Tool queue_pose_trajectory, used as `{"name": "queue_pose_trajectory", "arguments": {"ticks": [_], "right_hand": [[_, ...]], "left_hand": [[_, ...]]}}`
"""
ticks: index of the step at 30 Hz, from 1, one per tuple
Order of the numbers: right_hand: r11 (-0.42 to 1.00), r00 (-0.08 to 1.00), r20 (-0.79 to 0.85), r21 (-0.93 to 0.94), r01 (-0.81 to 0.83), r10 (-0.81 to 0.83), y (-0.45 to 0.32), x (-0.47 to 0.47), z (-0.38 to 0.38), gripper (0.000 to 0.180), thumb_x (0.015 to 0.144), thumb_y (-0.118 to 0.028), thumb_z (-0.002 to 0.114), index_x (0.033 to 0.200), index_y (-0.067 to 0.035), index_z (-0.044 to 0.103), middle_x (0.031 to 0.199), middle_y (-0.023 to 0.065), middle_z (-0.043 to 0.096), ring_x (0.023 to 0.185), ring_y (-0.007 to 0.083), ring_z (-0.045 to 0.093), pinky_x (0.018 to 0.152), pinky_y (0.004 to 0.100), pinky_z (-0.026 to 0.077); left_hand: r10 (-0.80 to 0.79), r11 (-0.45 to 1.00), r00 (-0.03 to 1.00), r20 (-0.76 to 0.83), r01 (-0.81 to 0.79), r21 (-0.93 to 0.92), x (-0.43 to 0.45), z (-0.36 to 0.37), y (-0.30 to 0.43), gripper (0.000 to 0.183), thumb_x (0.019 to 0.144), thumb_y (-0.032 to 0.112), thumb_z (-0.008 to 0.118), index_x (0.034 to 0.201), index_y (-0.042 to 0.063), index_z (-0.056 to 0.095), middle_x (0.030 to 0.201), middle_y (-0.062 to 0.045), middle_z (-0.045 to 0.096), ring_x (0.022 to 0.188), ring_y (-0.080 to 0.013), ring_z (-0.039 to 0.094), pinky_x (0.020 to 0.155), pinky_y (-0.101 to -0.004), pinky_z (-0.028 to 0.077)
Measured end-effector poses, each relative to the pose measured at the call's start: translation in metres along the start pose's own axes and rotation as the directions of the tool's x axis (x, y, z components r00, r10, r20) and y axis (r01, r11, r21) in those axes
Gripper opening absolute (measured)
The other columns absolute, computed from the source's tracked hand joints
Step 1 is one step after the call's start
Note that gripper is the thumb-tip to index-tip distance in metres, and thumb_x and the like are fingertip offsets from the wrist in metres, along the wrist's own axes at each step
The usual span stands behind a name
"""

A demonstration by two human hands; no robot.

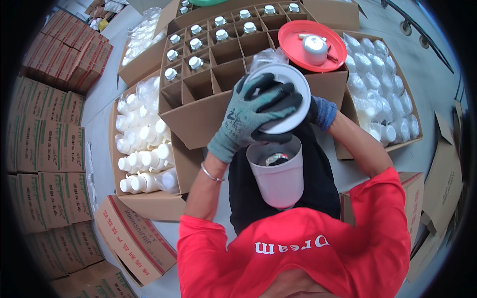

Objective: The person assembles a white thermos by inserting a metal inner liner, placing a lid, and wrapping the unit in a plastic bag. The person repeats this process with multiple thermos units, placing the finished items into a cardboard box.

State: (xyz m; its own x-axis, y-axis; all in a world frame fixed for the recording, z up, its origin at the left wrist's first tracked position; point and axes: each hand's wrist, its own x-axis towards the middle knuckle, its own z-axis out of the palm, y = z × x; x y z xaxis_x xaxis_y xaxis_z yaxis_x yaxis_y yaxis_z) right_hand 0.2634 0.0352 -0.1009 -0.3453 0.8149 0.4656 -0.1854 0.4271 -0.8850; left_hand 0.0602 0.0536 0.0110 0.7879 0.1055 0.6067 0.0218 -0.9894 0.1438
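My left hand [261, 111], in a green and black work glove, lies with spread fingers over a round white plastic lid or plate [303, 83], gripping it. My right hand [316, 111], in a blue-cuffed glove, is mostly hidden behind the disc's right edge, so its hold cannot be seen. Just below the hands, a pale plastic bucket [277, 186] stands between my legs with a small round item [276, 159] inside. Beyond the hands is a divided cardboard box [201, 123] with white-capped bottles [195, 62] in some cells and clear plastic wrap [268, 59] at its near side.
A red plastic basin [285, 41] holding a white cup-like container [315, 50] rests on the box's right corner. Open cartons of white bottles [149, 158] stand left, and a carton of wrapped bottles [372, 82] right. Stacked printed cartons [50, 145] line the far left; flattened cardboard [443, 178] leans right.
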Motion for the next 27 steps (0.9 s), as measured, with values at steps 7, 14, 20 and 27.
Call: {"name": "queue_pose_trajectory", "arguments": {"ticks": [7, 14, 20, 27], "right_hand": [[0.548, 0.546, -0.077, -0.004, -0.837, 0.834, -0.070, -0.015, 0.008, 0.040, 0.098, -0.039, 0.051, 0.094, -0.003, 0.068, 0.074, 0.0034, 0.065, 0.059, 0.0063, 0.059, 0.053, 0.0193, 0.046], [0.818, 0.979, 0.056, -0.560, -0.132, 0.197, -0.038, -0.033, 0.043, 0.031, 0.095, -0.019, 0.052, 0.123, -0.008, 0.060, 0.118, 0.0126, 0.060, 0.105, 0.0257, 0.060, 0.093, 0.0343, 0.048], [0.885, 0.858, 0.216, -0.101, -0.455, 0.466, -0.027, -0.013, 0.069, 0.034, 0.096, -0.028, 0.056, 0.119, -0.004, 0.062, 0.108, 0.0111, 0.067, 0.103, 0.0193, 0.063, 0.093, 0.0325, 0.048], [0.899, 0.931, 0.219, -0.396, -0.190, 0.293, -0.086, -0.051, 0.061, 0.054, 0.088, -0.032, 0.063, 0.135, -0.008, 0.050, 0.135, 0.0162, 0.049, 0.118, 0.0312, 0.052, 0.101, 0.0397, 0.042]], "left_hand": [[-0.234, 0.821, 0.921, 0.310, 0.358, -0.444, -0.084, -0.001, 0.014, 0.053, 0.080, 0.042, 0.067, 0.126, 0.017, 0.063, 0.136, -0.007, 0.056, 0.125, -0.0337, 0.048, 0.107, -0.0446, 0.037], [-0.187, 0.750, 0.848, 0.496, 0.450, -0.486, -0.068, 0.015, 0.038, 0.059, 0.082, 0.044, 0.066, 0.133, 0.016, 0.058, 0.138, -0.013, 0.051, 0.127, -0.0357, 0.045, 0.110, -0.0462, 0.030], [-0.331, 0.818, 0.810, 0.483, 0.502, -0.281, -0.080, 0.002, 0.078, 0.075, 0.072, 0.046, 0.073, 0.135, 0.010, 0.052, 0.134, -0.016, 0.050, 0.127, -0.0379, 0.043, 0.111, -0.0515, 0.026], [-0.848, 0.322, 0.528, 0.031, 0.562, -0.762, -0.119, 0.063, 0.089, 0.036, 0.101, 0.019, 0.043, 0.128, -0.002, 0.054, 0.130, -0.014, 0.056, 0.122, -0.0251, 0.051, 0.105, -0.0341, 0.037]]}}
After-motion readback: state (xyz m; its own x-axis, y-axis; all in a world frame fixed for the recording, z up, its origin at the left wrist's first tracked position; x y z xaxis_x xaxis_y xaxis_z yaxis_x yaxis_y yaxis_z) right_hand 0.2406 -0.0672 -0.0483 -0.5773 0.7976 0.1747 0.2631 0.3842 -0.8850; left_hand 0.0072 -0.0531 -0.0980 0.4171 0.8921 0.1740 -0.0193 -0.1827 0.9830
